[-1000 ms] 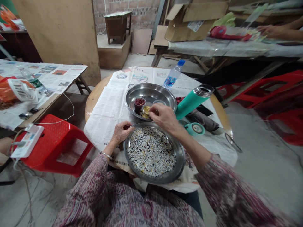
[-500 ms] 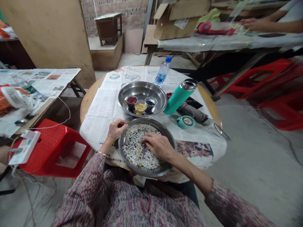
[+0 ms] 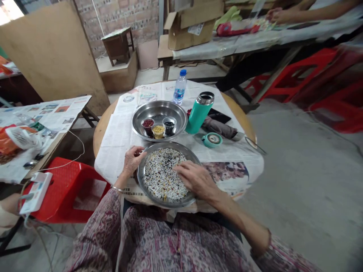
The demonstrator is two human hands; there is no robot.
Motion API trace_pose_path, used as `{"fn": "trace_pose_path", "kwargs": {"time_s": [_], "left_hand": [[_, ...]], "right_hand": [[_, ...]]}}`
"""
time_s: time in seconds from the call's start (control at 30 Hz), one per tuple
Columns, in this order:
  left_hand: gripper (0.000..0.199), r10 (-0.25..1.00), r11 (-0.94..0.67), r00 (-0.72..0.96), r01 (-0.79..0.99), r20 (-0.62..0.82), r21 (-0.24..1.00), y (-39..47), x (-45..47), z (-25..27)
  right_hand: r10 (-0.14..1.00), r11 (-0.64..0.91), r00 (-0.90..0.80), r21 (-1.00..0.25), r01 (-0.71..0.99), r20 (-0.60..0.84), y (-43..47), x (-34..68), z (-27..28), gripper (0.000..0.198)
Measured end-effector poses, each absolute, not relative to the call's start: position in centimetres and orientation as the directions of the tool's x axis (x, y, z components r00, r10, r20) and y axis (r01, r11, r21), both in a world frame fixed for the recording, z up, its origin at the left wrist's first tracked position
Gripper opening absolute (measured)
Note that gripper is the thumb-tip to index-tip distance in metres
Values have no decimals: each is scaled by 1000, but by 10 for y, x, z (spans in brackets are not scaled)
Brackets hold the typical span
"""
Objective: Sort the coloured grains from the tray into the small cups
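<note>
A round metal basin (image 3: pixel 197 151) holds a spread layer of white rice mixed with black, yellow and dark red beans (image 3: pixel 163 177). At its upper left rim is my left hand (image 3: pixel 133 158), with the fingers closed on the edge. My right hand (image 3: pixel 195 177) is over the right part of the grains, its fingers bent and drawn together; what is between their tips, if anything, is too small to see. Behind stands a second metal basin (image 3: pixel 136 126) containing clear cups of red beans (image 3: pixel 148 125), yellow beans (image 3: pixel 158 130) and black beans (image 3: pixel 169 125).
On the newspaper-covered round table (image 3: pixel 109 151) stand a green flask (image 3: pixel 197 115), its lid (image 3: pixel 212 139), a water bottle (image 3: pixel 180 88) and a folded umbrella (image 3: pixel 219 128). A red stool (image 3: pixel 64 192) with a power strip (image 3: pixel 36 192) is at left. Another person's hands (image 3: pixel 279 16) show at upper right.
The camera view has shifted, so the table things appear further left. My right hand has moved right over the grains, which lie more evenly. My left hand stays at the rim.
</note>
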State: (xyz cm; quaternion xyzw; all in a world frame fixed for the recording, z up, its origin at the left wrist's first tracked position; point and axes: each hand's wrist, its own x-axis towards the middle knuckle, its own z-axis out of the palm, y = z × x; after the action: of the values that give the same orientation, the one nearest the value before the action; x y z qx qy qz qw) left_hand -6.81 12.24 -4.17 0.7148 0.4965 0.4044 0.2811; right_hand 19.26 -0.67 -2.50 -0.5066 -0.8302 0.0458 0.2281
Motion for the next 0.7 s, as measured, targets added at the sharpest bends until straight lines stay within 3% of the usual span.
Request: {"fn": "trace_pose_path", "kwargs": {"time_s": [0.13,0.23,0.33,0.4,0.47,0.57,0.7], "left_hand": [[11,770,-617,390,656,505,434,115,-64,-15],[15,666,-743,620,603,415,291,100,-50,0],[48,659,-750,722,609,211,257,84,-33,3],[84,711,-696,699,687,68,210,75,-24,2],[106,755,-639,654,750,-45,171,67,-18,2],[104,777,-595,618,784,-119,179,55,-16,1],[72,740,-588,660,728,-129,352,35,-14,-2]], "right_hand": [[842,448,-258,-346,825,474,-8,218,-40,23],[796,472,-208,-368,801,568,-6,220,-49,25],[769,470,-108,-443,764,631,-4,217,-53,27],[768,465,-62,-489,738,638,-3,217,-53,30],[778,461,-49,-516,722,626,-4,217,-54,32],[803,442,-35,-555,705,595,-6,219,-56,28],[826,412,6,-612,676,563,-7,218,-59,21]]}}
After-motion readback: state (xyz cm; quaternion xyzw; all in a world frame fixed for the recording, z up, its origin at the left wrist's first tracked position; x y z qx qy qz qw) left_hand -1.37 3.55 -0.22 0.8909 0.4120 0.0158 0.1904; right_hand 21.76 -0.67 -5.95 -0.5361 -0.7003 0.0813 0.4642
